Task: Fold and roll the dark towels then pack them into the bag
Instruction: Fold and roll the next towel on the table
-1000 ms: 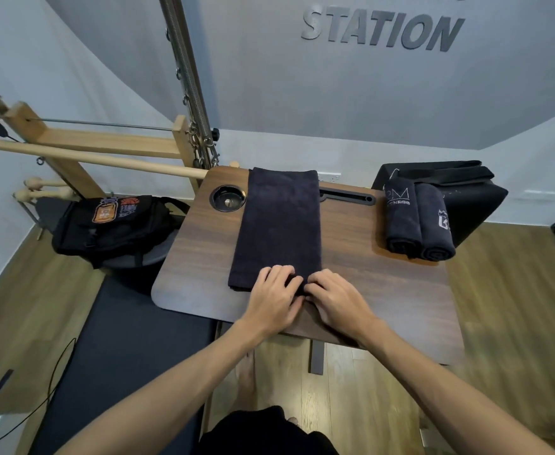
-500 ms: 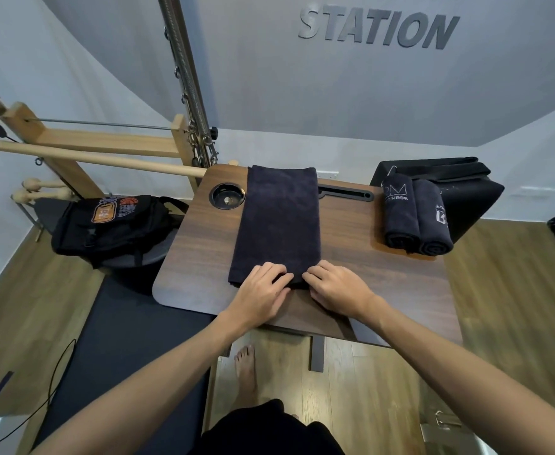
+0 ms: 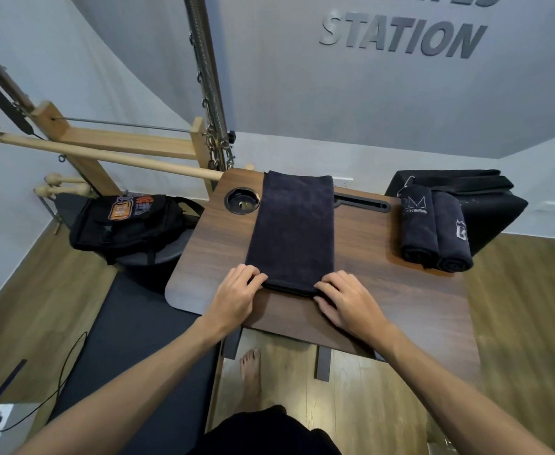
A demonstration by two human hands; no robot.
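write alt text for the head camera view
Both hands, left and right, pinch the near corners of a folded dark towel lying on a brown wooden table. Two rolled dark towels lie at its right, against a black bag.

Dark towel [image 3: 292, 231] folded into long strip, flat on table centre, near end w/ slight curl; two rolled towels [image 3: 433, 231] side by side at right, touching black bag [image 3: 486, 205] behind.
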